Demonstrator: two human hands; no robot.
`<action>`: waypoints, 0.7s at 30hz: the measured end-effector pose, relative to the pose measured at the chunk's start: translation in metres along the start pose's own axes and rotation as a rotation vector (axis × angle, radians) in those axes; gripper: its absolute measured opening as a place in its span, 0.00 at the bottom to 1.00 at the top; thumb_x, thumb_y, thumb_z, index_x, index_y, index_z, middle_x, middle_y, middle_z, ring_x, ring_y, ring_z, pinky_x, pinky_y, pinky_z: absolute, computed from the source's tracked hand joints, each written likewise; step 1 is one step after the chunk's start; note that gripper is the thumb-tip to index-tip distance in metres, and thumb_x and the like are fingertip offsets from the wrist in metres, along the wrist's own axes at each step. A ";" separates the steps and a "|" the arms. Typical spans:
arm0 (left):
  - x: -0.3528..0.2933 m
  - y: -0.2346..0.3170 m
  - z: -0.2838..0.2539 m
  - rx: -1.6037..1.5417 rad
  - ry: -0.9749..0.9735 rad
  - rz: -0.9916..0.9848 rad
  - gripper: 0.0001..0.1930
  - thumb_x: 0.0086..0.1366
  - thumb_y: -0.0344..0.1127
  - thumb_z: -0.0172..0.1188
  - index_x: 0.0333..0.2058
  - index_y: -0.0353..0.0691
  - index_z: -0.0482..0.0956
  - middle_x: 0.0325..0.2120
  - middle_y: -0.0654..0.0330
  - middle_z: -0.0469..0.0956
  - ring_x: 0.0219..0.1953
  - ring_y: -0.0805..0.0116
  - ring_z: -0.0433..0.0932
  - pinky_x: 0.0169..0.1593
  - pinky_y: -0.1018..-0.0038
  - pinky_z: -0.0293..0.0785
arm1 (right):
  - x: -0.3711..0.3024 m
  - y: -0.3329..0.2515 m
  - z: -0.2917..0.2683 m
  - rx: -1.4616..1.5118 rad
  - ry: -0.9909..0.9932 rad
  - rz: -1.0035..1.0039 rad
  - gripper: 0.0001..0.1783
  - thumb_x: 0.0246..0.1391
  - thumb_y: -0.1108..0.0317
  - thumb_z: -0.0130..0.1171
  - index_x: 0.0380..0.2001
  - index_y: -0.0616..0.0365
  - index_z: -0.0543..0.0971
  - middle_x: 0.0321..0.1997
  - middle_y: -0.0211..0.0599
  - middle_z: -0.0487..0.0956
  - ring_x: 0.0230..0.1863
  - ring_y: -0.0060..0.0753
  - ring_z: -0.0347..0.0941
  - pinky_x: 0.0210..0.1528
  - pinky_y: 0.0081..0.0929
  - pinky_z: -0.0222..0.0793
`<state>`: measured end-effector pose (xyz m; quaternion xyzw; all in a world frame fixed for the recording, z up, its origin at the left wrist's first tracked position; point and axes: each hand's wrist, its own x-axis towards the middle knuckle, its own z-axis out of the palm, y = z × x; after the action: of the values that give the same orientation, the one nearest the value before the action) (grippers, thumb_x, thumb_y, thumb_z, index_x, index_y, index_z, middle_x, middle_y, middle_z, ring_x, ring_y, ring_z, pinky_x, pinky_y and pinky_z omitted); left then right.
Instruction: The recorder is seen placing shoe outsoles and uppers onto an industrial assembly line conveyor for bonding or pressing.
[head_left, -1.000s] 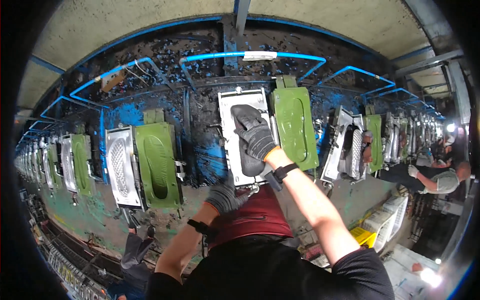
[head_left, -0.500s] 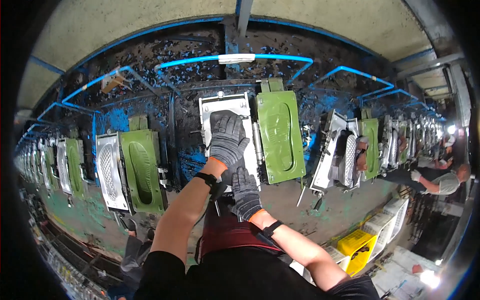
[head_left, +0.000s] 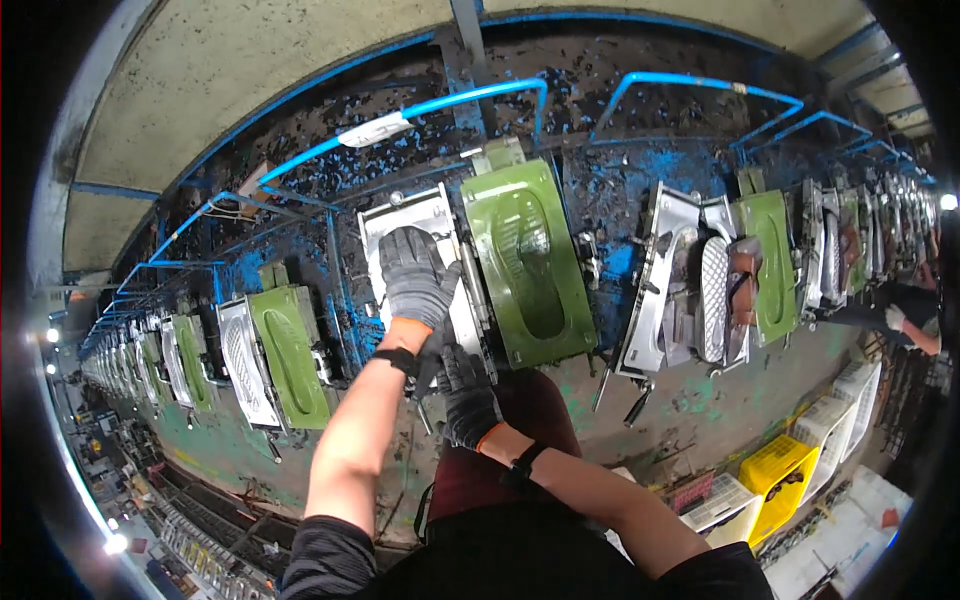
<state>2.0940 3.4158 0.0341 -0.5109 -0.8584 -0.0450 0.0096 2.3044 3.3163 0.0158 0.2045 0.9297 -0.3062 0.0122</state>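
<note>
Two gloved hands were close together in the head view, one ahead of the other, over a silver plate point(head_left: 428, 208). The left hand point(head_left: 412, 275) lay flat with its fingers pointing away from the person, and the right hand point(head_left: 468, 405) had its fingers stretched forward at the plate's near end; neither was closed into a grip. Under them was a dark sole-shaped piece point(head_left: 438, 338), on the plate and mostly covered. Its outline could not be followed well, and I cannot tell which end was toe or heel; what showed seemed to run along the plate, whose long axis went from the person toward the far side, its far end leaning left. The plate was smooth, bright metal, roughly rectangular. Beside it, to the right, stood a glossy green mould half point(head_left: 540, 270) with a foot-shaped hollow, ribbed in its far part. The gloves were of grey knit with orange cuffs. At the next station on the right, a silver quilted form point(head_left: 713, 300) stood near brown pieces point(head_left: 742, 285). Behind, blue tubular rails point(head_left: 450, 98) crossed a dark, flaked surface. The grey floor point(head_left: 690, 400) had green stains, and a yellow crate point(head_left: 785, 480) stood at lower right.
</note>
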 end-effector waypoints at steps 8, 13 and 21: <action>-0.003 -0.027 0.017 -0.129 0.017 0.029 0.43 0.65 0.55 0.60 0.66 0.24 0.63 0.66 0.32 0.63 0.71 0.33 0.56 0.75 0.47 0.46 | 0.008 -0.003 -0.030 -0.026 -0.118 -0.005 0.63 0.38 0.44 0.74 0.71 0.71 0.59 0.80 0.59 0.49 0.81 0.60 0.43 0.80 0.55 0.35; -0.023 0.006 -0.006 0.219 -0.181 0.158 0.48 0.68 0.63 0.51 0.69 0.21 0.58 0.70 0.30 0.55 0.74 0.29 0.45 0.76 0.41 0.32 | 0.002 0.012 -0.010 0.042 -0.011 -0.028 0.62 0.40 0.45 0.73 0.71 0.71 0.58 0.80 0.61 0.50 0.80 0.61 0.43 0.80 0.56 0.36; -0.018 -0.006 0.012 0.139 -0.103 0.072 0.49 0.68 0.67 0.49 0.71 0.28 0.58 0.73 0.33 0.50 0.75 0.27 0.41 0.74 0.37 0.32 | 0.005 -0.004 -0.024 0.013 -0.045 -0.012 0.63 0.35 0.37 0.73 0.69 0.67 0.64 0.77 0.72 0.48 0.79 0.73 0.40 0.78 0.62 0.36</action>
<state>2.0974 3.3982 0.0209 -0.5413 -0.8398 0.0414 0.0027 2.3001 3.3290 0.0371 0.1919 0.9284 -0.3167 0.0300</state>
